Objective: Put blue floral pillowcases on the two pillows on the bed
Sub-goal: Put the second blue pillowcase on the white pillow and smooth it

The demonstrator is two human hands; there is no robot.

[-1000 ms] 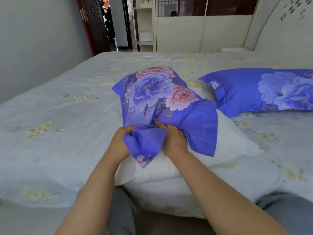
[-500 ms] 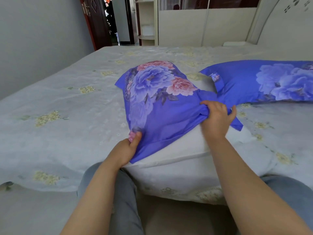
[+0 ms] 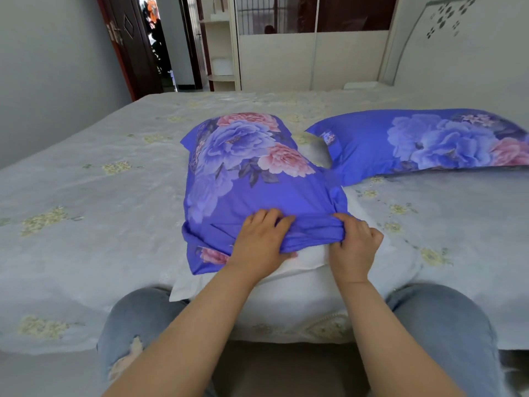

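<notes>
Bed [image 3: 86, 196]: pale sheet with small yellow flowers; carries both pillows.

Near pillow [image 3: 303, 262]: lies mid-bed, just in front of the person; white end and left corner bare at the bed's edge.

Pillowcase [image 3: 243, 173]: blue floral, drawn over most of the near pillow, its open hem bunched across the near end.

Left hand [image 3: 259, 242]: lies on the hem, fingers curled into the blue cloth, holding it.

Right hand [image 3: 355, 242]: pinches the gathered hem at the pillow's right side, thumb on top.

Far pillow [image 3: 429, 144]: right of the first, fully cased, flat on the bed.

Step in hand, as judged: casing the second pillow, near its finish.

Next move calls for: both hands pulling the hem toward the person over the bare white end, the left corner included, then smoothing.
</notes>
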